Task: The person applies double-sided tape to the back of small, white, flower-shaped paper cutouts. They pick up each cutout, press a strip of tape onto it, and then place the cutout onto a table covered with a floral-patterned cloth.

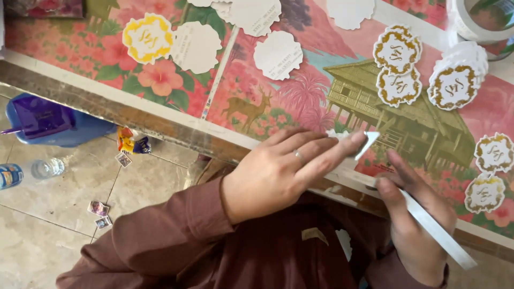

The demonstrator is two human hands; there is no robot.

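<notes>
At table edge [160, 126], left hand [278, 171] pinches folded end of white paper strip [428, 222] — right hand [415, 214] grips strip's length. Folding step underway; next move likely needs firm crease. Scalloped labels [399, 69] lie beyond.

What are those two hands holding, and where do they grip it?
A long white strip: the right hand grips its middle, the left hand pinches its folded tip.

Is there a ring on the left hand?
Yes, a thin ring sits on one finger of the left hand, which pinches a white paper strip.
</notes>
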